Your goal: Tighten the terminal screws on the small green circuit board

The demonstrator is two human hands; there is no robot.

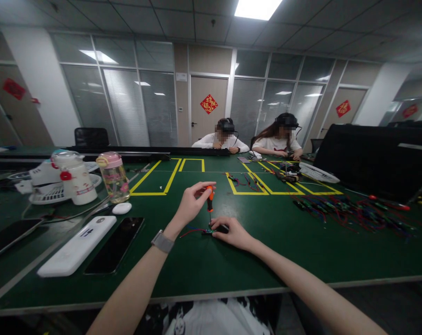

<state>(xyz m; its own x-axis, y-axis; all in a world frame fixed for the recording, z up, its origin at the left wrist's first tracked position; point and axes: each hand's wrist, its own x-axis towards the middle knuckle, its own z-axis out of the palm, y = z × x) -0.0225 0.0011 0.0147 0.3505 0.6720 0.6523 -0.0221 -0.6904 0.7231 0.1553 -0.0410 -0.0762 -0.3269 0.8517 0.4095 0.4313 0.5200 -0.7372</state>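
Note:
My left hand [193, 200] is closed around the top of an orange and black screwdriver [210, 201]. The screwdriver stands upright, its shaft reaching down to a small green circuit board [207, 231] on the table. Red and blue wires [190, 231] run out from the board's left side. At the board's right end, the fingers of my right hand [234, 231] are pressed together on it, holding it against the tabletop. The exact spot where the screwdriver tip meets the board is too small to make out.
On the left lie a black phone [116, 245], a white power bank [78, 245], a white earbud case [122, 208] and bottles [113, 179]. Wired boards [354, 211] are heaped on the right. Yellow tape [249, 192] marks the green table [267, 265]. Two people [221, 139] sit opposite.

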